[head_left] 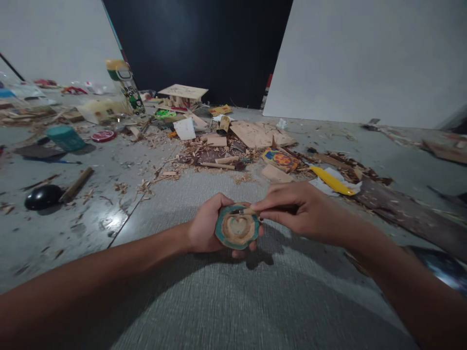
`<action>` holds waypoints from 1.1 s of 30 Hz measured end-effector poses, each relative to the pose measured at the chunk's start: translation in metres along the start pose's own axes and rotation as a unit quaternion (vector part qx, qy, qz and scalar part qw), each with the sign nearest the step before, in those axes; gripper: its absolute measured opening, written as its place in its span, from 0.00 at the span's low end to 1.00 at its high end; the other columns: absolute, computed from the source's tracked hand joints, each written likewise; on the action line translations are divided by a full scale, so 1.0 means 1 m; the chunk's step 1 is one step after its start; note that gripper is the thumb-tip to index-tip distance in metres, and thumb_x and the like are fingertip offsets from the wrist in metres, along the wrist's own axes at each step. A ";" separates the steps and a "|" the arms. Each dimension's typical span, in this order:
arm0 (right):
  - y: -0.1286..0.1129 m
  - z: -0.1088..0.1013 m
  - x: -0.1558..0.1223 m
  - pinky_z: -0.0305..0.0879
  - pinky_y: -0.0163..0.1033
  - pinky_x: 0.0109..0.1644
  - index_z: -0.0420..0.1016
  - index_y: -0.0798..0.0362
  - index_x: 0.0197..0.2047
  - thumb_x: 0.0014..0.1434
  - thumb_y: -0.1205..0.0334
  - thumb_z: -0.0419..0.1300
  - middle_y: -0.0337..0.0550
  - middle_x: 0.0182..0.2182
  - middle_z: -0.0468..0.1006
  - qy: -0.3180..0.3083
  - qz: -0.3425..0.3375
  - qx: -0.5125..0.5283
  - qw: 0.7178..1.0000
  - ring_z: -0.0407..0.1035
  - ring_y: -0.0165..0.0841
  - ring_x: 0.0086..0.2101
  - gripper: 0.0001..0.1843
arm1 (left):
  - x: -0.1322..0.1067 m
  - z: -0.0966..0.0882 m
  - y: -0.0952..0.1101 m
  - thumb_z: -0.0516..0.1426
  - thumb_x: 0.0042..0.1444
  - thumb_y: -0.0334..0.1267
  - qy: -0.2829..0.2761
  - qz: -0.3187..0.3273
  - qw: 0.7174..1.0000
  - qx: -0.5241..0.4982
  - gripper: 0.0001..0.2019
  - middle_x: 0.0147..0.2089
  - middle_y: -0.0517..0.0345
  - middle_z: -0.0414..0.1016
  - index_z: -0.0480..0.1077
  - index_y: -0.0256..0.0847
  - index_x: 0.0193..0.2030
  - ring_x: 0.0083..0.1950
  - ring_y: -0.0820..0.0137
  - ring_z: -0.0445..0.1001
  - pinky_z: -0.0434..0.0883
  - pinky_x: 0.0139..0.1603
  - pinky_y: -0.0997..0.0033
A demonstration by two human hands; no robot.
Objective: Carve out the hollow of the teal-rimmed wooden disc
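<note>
My left hand (206,224) is wrapped round a round wooden piece (237,230) with a teal rim and a heart shape hollowed into its pale face. It holds the piece upright, face towards me, above the grey floor covering. My right hand (295,210) is pinched on a thin carving tool (243,211). The tool's small tip rests at the upper edge of the wooden piece. Most of the tool's handle is hidden in my fingers.
Wood shavings and offcuts (219,158) litter the floor ahead. A plywood board (260,133), a yellow knife (331,180), a small wooden model house (182,95), a printed can (126,87), a teal cup (65,137) and a black round object (42,197) lie around. White boards lean at the back.
</note>
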State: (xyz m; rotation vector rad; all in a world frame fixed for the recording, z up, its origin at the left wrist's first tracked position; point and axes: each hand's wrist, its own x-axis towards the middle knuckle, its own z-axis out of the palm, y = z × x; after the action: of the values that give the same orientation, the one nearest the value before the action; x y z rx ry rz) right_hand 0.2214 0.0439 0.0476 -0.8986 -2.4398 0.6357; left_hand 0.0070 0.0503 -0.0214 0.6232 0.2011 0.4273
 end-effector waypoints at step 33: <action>-0.005 0.002 0.000 0.59 0.33 0.32 0.83 0.47 0.49 0.63 0.68 0.61 0.41 0.30 0.77 -0.024 -0.024 -0.020 0.999 0.68 0.28 0.29 0.14 | 0.000 0.000 -0.001 0.43 0.55 0.45 0.003 0.006 1.000 -0.010 0.25 0.44 0.40 0.75 0.67 0.35 0.53 0.36 0.58 0.76 0.66 0.22 0.70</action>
State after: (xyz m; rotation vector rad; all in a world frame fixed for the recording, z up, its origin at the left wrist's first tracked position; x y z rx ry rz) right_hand 0.2177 0.0401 0.0491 -0.8481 -2.5166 0.5986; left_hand 0.0072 0.0495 -0.0220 0.6034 0.1980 0.4414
